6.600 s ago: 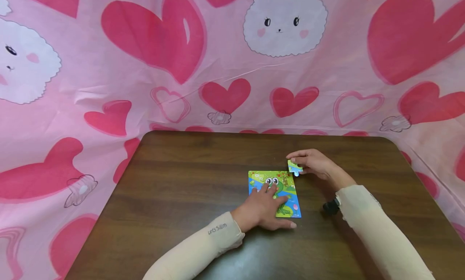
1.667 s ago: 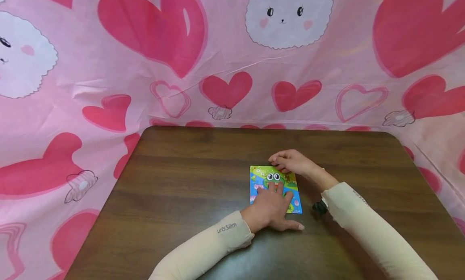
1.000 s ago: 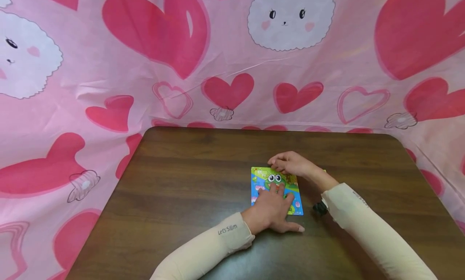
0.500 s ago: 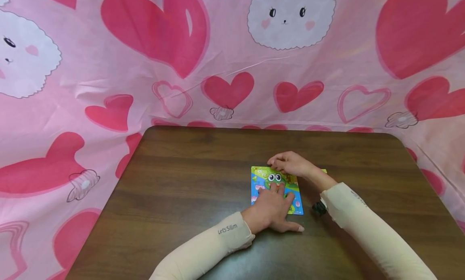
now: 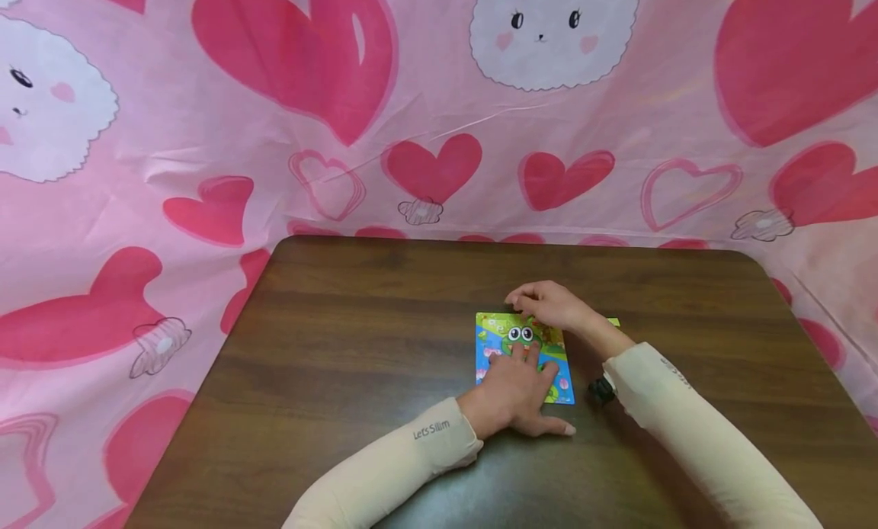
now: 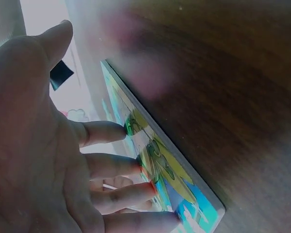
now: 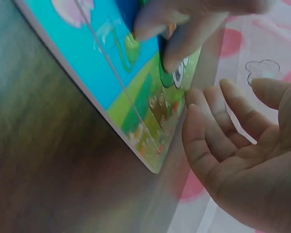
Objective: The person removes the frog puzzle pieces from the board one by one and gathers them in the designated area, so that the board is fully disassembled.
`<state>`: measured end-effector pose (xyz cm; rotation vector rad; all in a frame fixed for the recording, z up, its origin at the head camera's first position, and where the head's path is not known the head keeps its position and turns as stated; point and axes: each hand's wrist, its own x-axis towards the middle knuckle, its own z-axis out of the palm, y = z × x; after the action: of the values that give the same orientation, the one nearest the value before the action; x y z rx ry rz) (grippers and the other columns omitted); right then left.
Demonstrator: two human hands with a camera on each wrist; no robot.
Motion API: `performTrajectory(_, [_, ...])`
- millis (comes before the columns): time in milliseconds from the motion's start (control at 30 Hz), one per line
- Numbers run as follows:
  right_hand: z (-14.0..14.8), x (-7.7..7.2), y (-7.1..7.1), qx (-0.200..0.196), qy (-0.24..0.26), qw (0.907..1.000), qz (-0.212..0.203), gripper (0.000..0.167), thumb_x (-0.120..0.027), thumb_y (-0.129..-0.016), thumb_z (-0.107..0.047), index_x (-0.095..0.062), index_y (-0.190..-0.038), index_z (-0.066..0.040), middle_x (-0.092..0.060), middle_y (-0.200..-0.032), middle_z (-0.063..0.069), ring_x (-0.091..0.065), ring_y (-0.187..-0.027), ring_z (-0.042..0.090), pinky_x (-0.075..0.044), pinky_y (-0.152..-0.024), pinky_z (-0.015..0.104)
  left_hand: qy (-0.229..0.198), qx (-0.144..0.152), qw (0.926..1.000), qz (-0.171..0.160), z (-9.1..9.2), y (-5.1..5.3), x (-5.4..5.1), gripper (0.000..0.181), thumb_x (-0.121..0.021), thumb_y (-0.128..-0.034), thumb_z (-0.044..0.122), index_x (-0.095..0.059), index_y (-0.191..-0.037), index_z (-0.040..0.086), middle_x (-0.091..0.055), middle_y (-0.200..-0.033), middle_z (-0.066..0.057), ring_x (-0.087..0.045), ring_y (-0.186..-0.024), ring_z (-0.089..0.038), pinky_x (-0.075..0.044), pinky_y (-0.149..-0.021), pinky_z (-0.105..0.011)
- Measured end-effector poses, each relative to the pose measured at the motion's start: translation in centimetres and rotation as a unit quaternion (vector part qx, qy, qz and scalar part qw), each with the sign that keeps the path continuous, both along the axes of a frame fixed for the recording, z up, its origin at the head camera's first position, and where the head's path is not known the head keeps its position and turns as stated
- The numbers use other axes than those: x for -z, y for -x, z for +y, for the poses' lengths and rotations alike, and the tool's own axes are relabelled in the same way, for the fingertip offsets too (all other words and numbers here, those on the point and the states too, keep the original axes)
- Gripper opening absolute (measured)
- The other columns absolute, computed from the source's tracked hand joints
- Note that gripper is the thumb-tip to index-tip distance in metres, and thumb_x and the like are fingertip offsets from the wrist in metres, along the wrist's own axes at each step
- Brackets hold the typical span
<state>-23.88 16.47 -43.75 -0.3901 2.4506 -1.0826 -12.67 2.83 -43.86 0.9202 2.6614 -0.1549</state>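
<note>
A square picture puzzle of a green frog (image 5: pixel 559 370) lies flat on the table. The left hand (image 5: pixel 514 392) rests on it with fingers spread, fingertips just below the frog's eyes, thumb on the table beyond the near edge. At the puzzle's far edge is the right hand (image 5: pixel 552 306), its fingers loosely bent. In the right wrist view that hand (image 7: pixel 247 141) has its fingertips beside the edge of the puzzle (image 7: pixel 131 111), with no piece seen between them. The left wrist view shows the left hand's fingers (image 6: pixel 119 170) touching the printed face of the puzzle (image 6: pixel 169 165).
A small yellow-green thing (image 5: pixel 613 322) shows on the table just beyond the right forearm, mostly hidden by it. A dark object (image 5: pixel 601 390) sits at the right cuff. The brown table (image 5: pixel 357 346) stands before a pink heart-patterned cloth (image 5: pixel 425 72).
Earlier the right hand held a yellow, green and blue piece off the puzzle's far right corner; now it is at the far edge without it. Over the last second both hands have barely moved.
</note>
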Motion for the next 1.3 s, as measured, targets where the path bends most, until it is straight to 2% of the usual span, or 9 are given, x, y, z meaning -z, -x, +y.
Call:
performTrajectory(233, [-0.08, -0.42, -0.22, -0.04, -0.078, 0.9948, 0.05, 0.032, -0.056, -0.104, -0.034, -0.072, -0.124, -0.016, -0.073, -0.119, 0.005, -0.061, -0.09, 0.018, -0.048, -0.081, 0.037, 0.003, -0.002, 1.0, 0.003, 0.0, -0.03, 0.0, 0.092, -0.039, -0.0783, 0.094, -0.039, -0.147, 0.032, -0.036, -0.161, -0.007, -0.041, -0.141, -0.03, -0.051, -0.098, -0.057])
performTrajectory(433, [-0.37, -0.68, -0.13, -0.054, -0.094, 0.9925, 0.058, 0.031, -0.056, -0.103, -0.038, -0.074, -0.12, -0.019, -0.073, -0.114, 0.003, -0.057, -0.087, 0.018, -0.046, -0.08, 0.038, 0.008, -0.004, 0.9999, 0.005, 0.03, 0.08, 0.03, 0.092, -0.038, -0.0776, 0.094, -0.039, -0.146, 0.033, -0.037, -0.16, -0.007, -0.041, -0.141, -0.03, -0.052, -0.098, -0.057])
performTrajectory(733, [-0.13, -0.32, 0.17, -0.035, -0.068, 0.9966, 0.031, 0.03, -0.057, -0.103, -0.036, -0.074, -0.12, -0.018, -0.072, -0.119, 0.004, -0.06, -0.095, 0.02, -0.05, -0.087, 0.04, 0.006, 0.0, 1.0, 0.008, 0.03, -0.03, 0.15, 0.092, -0.038, -0.0772, 0.095, -0.038, -0.147, 0.034, -0.034, -0.163, -0.006, -0.039, -0.143, -0.03, -0.052, -0.098, -0.056])
performTrajectory(900, [0.0, -0.08, 0.3, -0.032, -0.05, 0.9979, 0.026, 0.03, -0.055, -0.104, -0.033, -0.075, -0.119, -0.016, -0.072, -0.118, 0.006, -0.062, -0.096, 0.02, -0.051, -0.086, 0.039, 0.012, 0.001, 0.9999, 0.01, 0.07, -0.04, 0.29, 0.092, -0.037, -0.0774, 0.095, -0.037, -0.146, 0.034, -0.031, -0.165, -0.005, -0.037, -0.145, -0.03, -0.052, -0.098, -0.056])
performTrajectory(1100, [0.48, -0.02, 0.46, -0.015, -0.029, 0.9995, 0.003, 0.032, -0.051, -0.106, -0.029, -0.076, -0.114, -0.012, -0.072, -0.123, 0.01, -0.068, -0.1, 0.021, -0.051, -0.091, 0.042, 0.022, 0.003, 0.9996, 0.015, 0.24, -0.02, 0.44, 0.09, -0.036, -0.0769, 0.096, -0.037, -0.143, 0.035, -0.031, -0.165, -0.005, -0.039, -0.144, -0.029, -0.053, -0.097, -0.054])
performTrajectory(1300, [0.49, -0.12, 0.65, -0.006, -0.018, 0.9998, -0.003, 0.031, -0.052, -0.106, -0.028, -0.075, -0.116, -0.01, -0.071, -0.123, 0.012, -0.069, -0.101, 0.022, -0.053, -0.095, 0.044, 0.023, 0.0, 0.9997, 0.01, 0.28, 0.08, 0.32, 0.089, -0.037, -0.077, 0.095, -0.036, -0.143, 0.036, -0.03, -0.165, -0.005, -0.038, -0.143, -0.029, -0.054, -0.096, -0.052])
